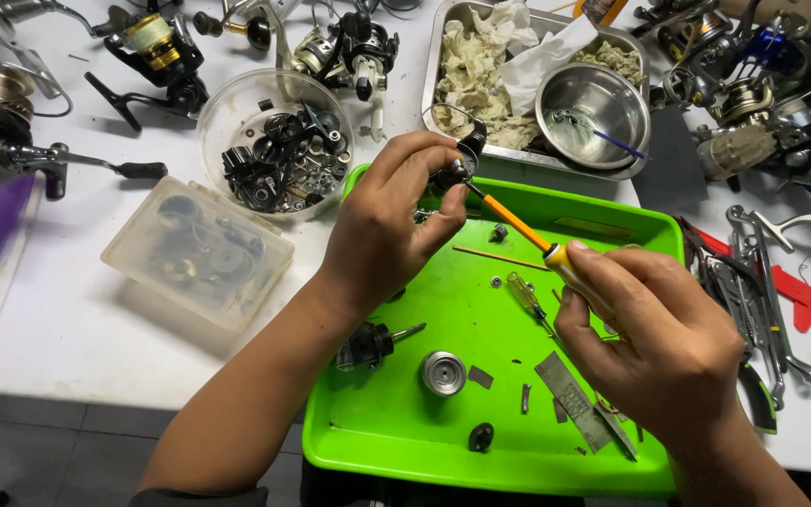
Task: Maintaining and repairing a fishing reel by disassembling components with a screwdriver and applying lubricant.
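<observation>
Now, left hand: your left hand [382,221] hangs over the far left corner of the green tray [396,432], fingers clenched around a small black reel part [457,169].
Right hand: your right hand [654,343] sits over the tray's right side, fingers grasping the yellow handle of an orange-shafted screwdriver [527,233].
Screwdriver tip: it meets the black reel part in your left hand, above the tray's far edge.
On the tray: a second small screwdriver [526,296] and a thin wooden stick [499,257] lie near its middle; a silver spool [443,373], a black knob with a shaft [368,345] and a grey flat strip [570,399] lie toward its near side.
Left of the tray: a round clear bowl [227,117] of dark reel parts and a clear plastic lidded box [197,253] rest on the white tabletop [77,319].
Behind the tray: a metal pan [438,66] holds rags and a steel bowl [593,113].
Right of the tray: wrenches and pliers [762,282] lie just beside it.
</observation>
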